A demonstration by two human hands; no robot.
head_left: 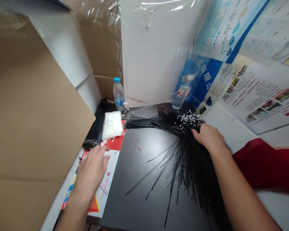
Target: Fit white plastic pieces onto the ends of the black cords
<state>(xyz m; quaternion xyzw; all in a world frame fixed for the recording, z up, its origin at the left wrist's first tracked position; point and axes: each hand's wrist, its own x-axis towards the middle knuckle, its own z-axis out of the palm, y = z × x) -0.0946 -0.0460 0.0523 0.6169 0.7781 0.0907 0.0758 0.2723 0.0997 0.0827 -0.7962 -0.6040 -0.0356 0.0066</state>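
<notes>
My left hand (pixel 93 165) hovers over a printed sheet (pixel 113 163), thumb and forefinger apart, with nothing visible between them. Just beyond it lie a clear bag of small white pieces (pixel 112 125) and a bundle of black cords (pixel 96 131) with pale tips. At the right, my right hand (pixel 210 138) is at a large heap of black cords (pixel 190 157), its fingers closed at the upper end of the heap. Many small white tips (pixel 190 118) gather there. Its fingertips partly hide what they grip. Another bundle of cords (pixel 149 122) lies across the table's back.
Two water bottles, a blue-capped one (pixel 118 94) and a white-capped one (pixel 183 93), stand at the back. A large cardboard sheet (pixel 38 112) rises at the left. White panels and printed posters (pixel 262 80) enclose the dark table (pixel 135 173). Red scraps (pixel 137 147) lie on it.
</notes>
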